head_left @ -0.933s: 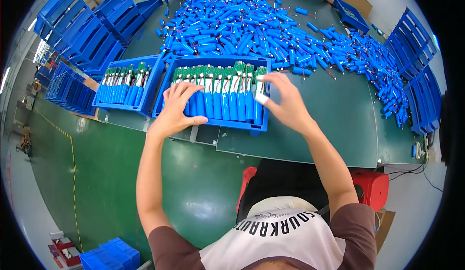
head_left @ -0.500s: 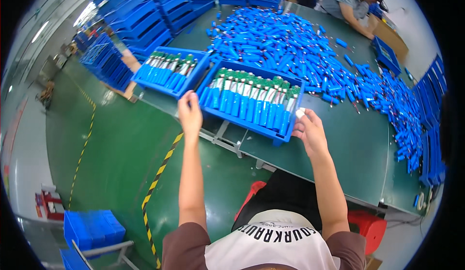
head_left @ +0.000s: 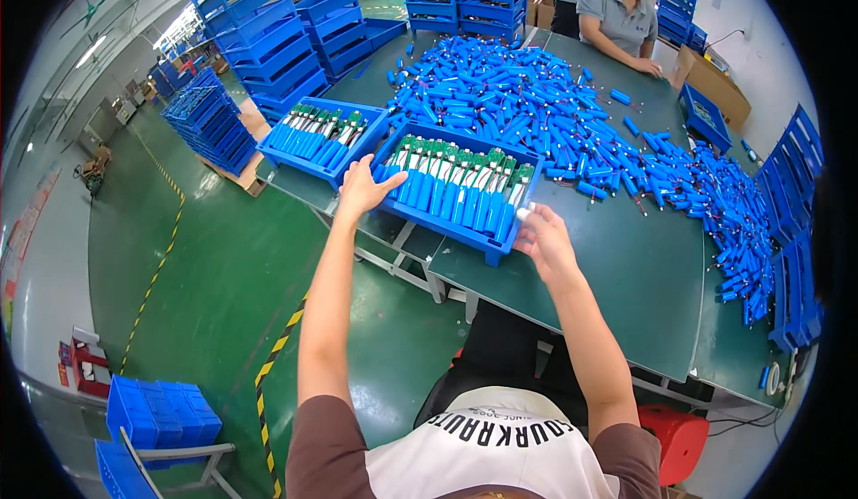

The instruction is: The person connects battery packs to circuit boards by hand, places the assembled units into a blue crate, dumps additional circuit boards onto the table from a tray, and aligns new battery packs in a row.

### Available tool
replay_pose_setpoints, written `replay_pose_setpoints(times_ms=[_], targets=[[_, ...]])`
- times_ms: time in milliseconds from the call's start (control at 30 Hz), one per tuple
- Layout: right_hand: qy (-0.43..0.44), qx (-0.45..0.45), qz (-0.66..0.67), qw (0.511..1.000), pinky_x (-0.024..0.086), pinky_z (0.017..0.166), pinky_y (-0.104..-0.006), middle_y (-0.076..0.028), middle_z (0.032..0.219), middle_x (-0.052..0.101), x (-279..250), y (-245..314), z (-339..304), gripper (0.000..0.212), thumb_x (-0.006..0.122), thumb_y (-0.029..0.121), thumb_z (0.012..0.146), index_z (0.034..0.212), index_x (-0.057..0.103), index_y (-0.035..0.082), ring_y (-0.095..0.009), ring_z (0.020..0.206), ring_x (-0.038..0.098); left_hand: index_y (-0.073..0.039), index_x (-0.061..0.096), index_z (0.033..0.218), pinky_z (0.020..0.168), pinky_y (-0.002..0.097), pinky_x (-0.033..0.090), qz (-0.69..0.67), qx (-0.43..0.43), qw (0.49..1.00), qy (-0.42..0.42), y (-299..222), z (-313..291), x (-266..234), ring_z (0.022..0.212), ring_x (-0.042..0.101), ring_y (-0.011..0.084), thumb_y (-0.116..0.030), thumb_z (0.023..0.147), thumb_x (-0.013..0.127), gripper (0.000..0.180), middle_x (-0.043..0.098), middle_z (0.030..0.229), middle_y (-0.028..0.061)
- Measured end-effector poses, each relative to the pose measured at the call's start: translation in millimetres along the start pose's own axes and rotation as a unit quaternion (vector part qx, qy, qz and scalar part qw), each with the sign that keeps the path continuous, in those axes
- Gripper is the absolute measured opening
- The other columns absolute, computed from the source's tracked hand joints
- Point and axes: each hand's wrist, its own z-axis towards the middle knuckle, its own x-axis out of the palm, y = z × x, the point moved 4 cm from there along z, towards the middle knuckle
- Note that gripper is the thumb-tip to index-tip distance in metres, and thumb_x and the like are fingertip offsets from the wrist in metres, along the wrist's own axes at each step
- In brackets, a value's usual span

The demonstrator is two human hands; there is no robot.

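A blue plastic crate stands on the green tabletop in front of me, filled with a row of upright blue-wrapped battery packs with green tops. At its near left corner is my left hand, thumb over the rim by the packs and fingers along the outer wall. My right hand grips the right end wall near the front corner. A white cover sits on one of its fingertips. Against the crate's left side stands a second blue crate, filled with similar packs.
A large heap of loose blue battery packs spreads across the table toward the right. Tall stacks of blue crates rise at the back left. A co-worker leans at the far edge. A red stool stands below the table.
The view has shifted slightly. The crate now sits closer against the left crate. My left hand has moved inward, its thumb over the rim. The co-worker has straightened up, and another person shows behind.
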Motion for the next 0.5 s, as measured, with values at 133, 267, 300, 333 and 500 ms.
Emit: replay_pose_setpoints(times_ms=[133, 267, 300, 333, 500], targets=[[0.015, 0.011, 0.005, 1.000, 0.059, 0.074, -0.0394, -0.008, 0.102, 0.066, 8.7, -1.4, -2.1, 0.031, 0.059, 0.009, 0.097, 0.126, 0.052, 0.002, -0.019, 0.085, 0.066, 0.006, 0.071, 0.100, 0.076, 0.0387, 0.051, -0.070, -0.019, 0.995, 0.061, 33.2, 33.4, -3.9, 0.082, 0.066, 0.0243, -0.062, 0.090, 0.067, 0.069, 0.068, 0.084, 0.0167], [0.014, -0.018, -0.004, 1.000, 0.058, 0.074, -0.0392, -0.007, 0.104, 0.066, 12.2, -5.6, -5.7, 0.032, 0.059, 0.008, 0.096, 0.126, 0.052, 0.003, -0.019, 0.089, 0.066, 0.006, 0.066, 0.071, 0.072, 0.0466, 0.049, -0.102, -0.042, 0.992, 0.067, 54.1, 29.7, -14.7, 0.073, 0.068, 0.0331, -0.060, 0.097, 0.056, 0.071, 0.064, 0.070, 0.0235], [0.026, 0.004, -0.028, 0.999, 0.058, 0.075, -0.0390, -0.007, 0.106, 0.066, 9.2, -3.4, -7.6, 0.032, 0.060, 0.009, 0.095, 0.126, 0.052, 0.004, -0.018, 0.090, 0.066, 0.007, 0.064, 0.072, 0.070, 0.0458, 0.048, -0.091, -0.039, 0.993, 0.070, 57.6, 19.3, -22.9, 0.070, 0.066, 0.0313, -0.057, 0.099, 0.055, 0.070, 0.063, 0.069, 0.0227], [0.041, 0.029, -0.051, 0.997, 0.057, 0.075, -0.0387, -0.006, 0.107, 0.067, 7.0, -0.8, -8.6, 0.032, 0.060, 0.010, 0.095, 0.126, 0.053, 0.005, -0.018, 0.092, 0.066, 0.004, 0.062, 0.068, 0.059, 0.0402, 0.044, -0.120, -0.037, 0.988, 0.089, 64.9, 5.5, -35.6, 0.059, 0.061, 0.0228, -0.057, 0.100, 0.055, 0.068, 0.059, 0.060, 0.0148], [0.064, 0.092, -0.200, 0.973, 0.045, 0.062, -0.0311, 0.000, 0.090, 0.066, -8.7, 44.8, 27.7, 0.022, 0.063, 0.027, 0.095, 0.106, 0.068, 0.009, -0.012, 0.078, 0.060, -0.007, 0.059, 0.068, 0.037, 0.0300, 0.043, -0.447, -0.254, 0.829, 0.220, 43.6, -103.0, -77.0, 0.041, 0.056, 0.0180, -0.057, 0.101, 0.052, 0.060, 0.059, 0.055, 0.0073]])
